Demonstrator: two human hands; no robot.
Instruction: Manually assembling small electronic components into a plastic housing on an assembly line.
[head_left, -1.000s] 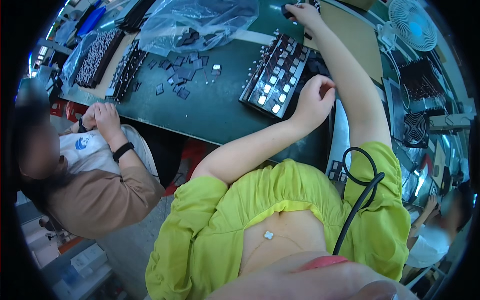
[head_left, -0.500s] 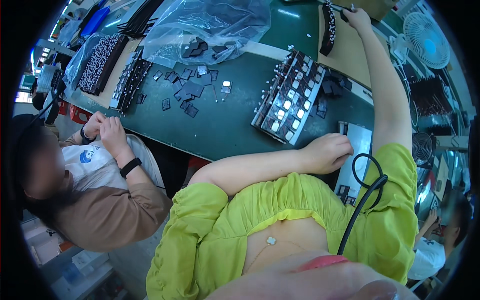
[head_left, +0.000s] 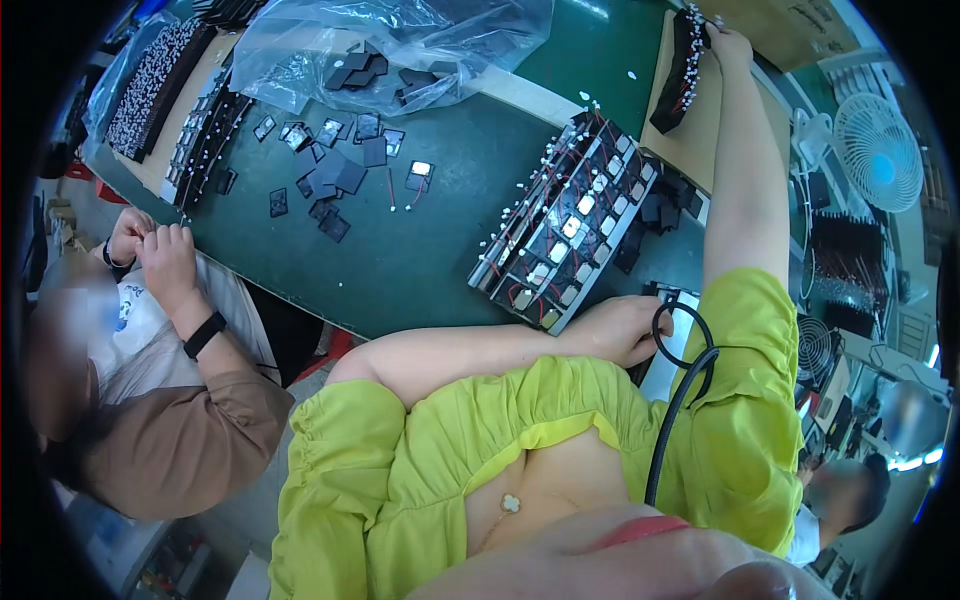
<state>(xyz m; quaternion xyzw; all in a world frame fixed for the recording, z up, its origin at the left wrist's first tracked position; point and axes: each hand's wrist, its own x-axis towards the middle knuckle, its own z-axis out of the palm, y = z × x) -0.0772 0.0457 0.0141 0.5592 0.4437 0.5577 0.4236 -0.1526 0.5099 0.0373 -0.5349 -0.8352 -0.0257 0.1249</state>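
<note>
My right hand (head_left: 730,48) reaches to the far right. Its fingers are closed on a small black part with a white connector, at the end of a curved row of black parts with white connectors (head_left: 680,75) on a cardboard sheet (head_left: 690,145). Close to my body, my left hand (head_left: 622,330) has curled fingers beside a pale metal tray (head_left: 668,350); a cable loop partly covers it, and what the fingers hold is hidden. Between my hands stands a metal rack (head_left: 570,225) filled with small black-and-silver modules, red wires and white connectors.
Loose dark square pieces (head_left: 335,175) and a clear plastic bag (head_left: 400,45) lie on the green table (head_left: 400,270). A black cable (head_left: 680,410) hangs before me. A co-worker's hands (head_left: 155,245) are at the left edge. At the right stands a white fan (head_left: 876,150).
My view has shifted, so the table things appear further left and the rack lower. My right hand has come closer against the row; my left hand stays by the tray.
</note>
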